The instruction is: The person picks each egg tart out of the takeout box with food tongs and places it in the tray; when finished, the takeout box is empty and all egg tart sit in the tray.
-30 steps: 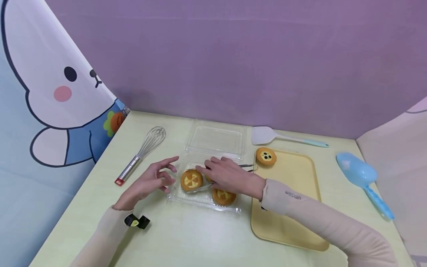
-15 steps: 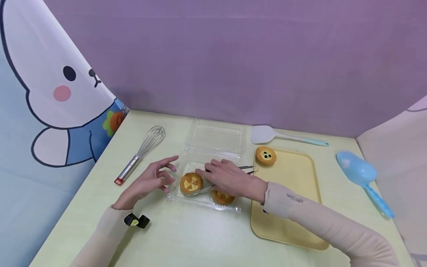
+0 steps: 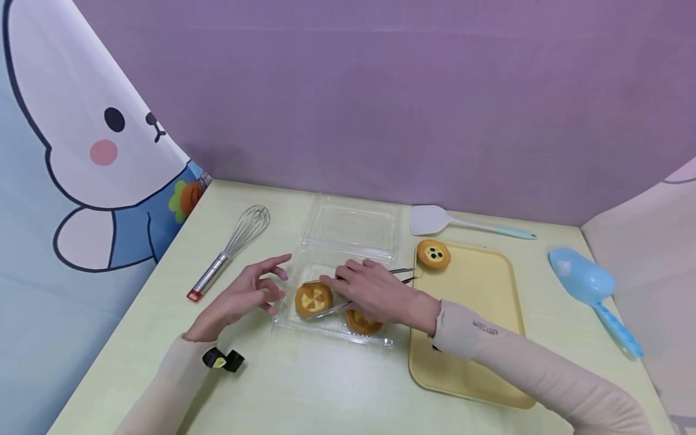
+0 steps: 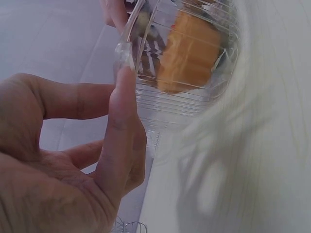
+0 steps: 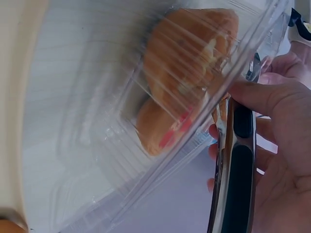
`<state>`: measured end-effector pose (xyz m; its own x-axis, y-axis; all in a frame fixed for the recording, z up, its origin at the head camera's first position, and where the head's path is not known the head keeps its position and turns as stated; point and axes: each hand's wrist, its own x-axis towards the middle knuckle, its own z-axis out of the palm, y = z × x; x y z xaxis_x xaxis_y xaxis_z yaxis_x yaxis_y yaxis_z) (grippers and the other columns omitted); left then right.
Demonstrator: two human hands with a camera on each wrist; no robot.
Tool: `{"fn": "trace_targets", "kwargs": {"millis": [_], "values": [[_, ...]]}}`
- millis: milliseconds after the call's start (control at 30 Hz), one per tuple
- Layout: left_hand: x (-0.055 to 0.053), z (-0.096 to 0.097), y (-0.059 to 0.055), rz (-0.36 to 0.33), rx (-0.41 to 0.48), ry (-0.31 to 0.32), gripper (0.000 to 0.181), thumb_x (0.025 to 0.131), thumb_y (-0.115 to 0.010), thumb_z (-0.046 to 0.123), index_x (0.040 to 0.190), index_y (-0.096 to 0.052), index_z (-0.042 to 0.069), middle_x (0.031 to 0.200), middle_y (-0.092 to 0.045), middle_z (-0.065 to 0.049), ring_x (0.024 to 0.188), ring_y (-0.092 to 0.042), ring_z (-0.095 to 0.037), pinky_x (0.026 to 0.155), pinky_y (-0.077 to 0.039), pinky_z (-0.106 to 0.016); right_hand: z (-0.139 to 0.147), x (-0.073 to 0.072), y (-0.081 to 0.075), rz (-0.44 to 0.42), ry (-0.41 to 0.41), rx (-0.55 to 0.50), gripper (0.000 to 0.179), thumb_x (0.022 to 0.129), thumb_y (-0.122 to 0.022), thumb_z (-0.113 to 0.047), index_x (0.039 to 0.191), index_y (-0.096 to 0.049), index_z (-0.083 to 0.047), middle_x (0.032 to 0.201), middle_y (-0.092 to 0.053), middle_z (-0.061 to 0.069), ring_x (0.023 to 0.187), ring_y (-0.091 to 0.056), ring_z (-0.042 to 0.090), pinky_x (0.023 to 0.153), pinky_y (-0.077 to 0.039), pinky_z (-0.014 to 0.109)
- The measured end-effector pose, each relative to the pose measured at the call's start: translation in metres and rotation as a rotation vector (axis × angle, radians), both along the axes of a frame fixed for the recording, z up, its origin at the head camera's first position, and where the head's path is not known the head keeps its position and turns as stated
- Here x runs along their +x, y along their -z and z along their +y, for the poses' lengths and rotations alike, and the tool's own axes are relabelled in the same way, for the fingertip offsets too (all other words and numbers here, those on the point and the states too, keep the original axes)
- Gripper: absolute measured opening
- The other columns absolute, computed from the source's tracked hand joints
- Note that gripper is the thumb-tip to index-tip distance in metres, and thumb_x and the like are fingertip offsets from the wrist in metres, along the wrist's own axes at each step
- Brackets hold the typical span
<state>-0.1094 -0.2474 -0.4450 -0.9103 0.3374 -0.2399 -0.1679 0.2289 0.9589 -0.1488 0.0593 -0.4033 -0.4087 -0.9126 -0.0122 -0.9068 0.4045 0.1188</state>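
1. Probably to steady the clear container (image 3: pixel 326 333), the left hand (image 3: pixel 247 296) is at its left side, fingers bent and spread; how firmly the fingertips press, I cannot tell.
2. Thumb and fingers of the right hand (image 3: pixel 370 291) are curled round the tongs (image 5: pixel 241 170), likely for control of both arms.
3. Those arms straddle a patterned tart (image 3: pixel 313 300) in the container, seemingly to trap it between them, with a second tart (image 3: pixel 362 324) beside it.
4. Just right, the tray (image 3: pixel 467 383) sits within easy reach, a dark-dotted tart (image 3: pixel 434 255) at its far left corner.
5. Farther back, the lid (image 3: pixel 353 223) lies open, leaving access from above.
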Motion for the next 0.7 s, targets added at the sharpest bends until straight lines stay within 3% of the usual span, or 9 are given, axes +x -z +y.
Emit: {"fn": "trace_targets", "kwargs": {"millis": [167,433,700], "values": [[-0.001,0.002,0.0,0.003,0.012,0.004,0.085,0.086,-0.053,-0.014,0.164,-0.025,0.001,0.13,-0.042,-0.03,0.088,-0.066,-0.019,0.057,-0.063,-0.031,0.008,0.0,0.0,0.009,0.019,-0.052,0.067,0.093,-0.078,-0.035,0.153,-0.05,-0.023,0.131,-0.065,-0.002,0.12,-0.06,0.019,0.085,-0.057,0.035],[-0.001,0.003,0.0,-0.002,0.019,0.004,0.084,0.085,-0.052,-0.014,0.164,-0.025,0.001,0.129,-0.043,-0.027,0.089,-0.067,-0.023,0.057,-0.063,-0.031,0.031,0.001,-0.008,0.005,0.08,-0.115,0.067,0.092,-0.077,-0.021,0.154,-0.05,-0.024,0.132,-0.065,-0.003,0.117,-0.06,0.02,0.084,-0.054,0.034],[0.0,0.001,-0.001,-0.008,0.011,-0.005,0.086,0.085,-0.053,-0.015,0.164,-0.025,0.002,0.131,-0.042,-0.03,0.092,-0.067,-0.024,0.058,-0.064,-0.031,0.063,0.003,-0.023,0.043,0.128,-0.221,0.069,0.089,-0.082,-0.029,0.152,-0.054,-0.023,0.128,-0.068,-0.002,0.111,-0.062,0.022,0.078,-0.051,0.033]]}}
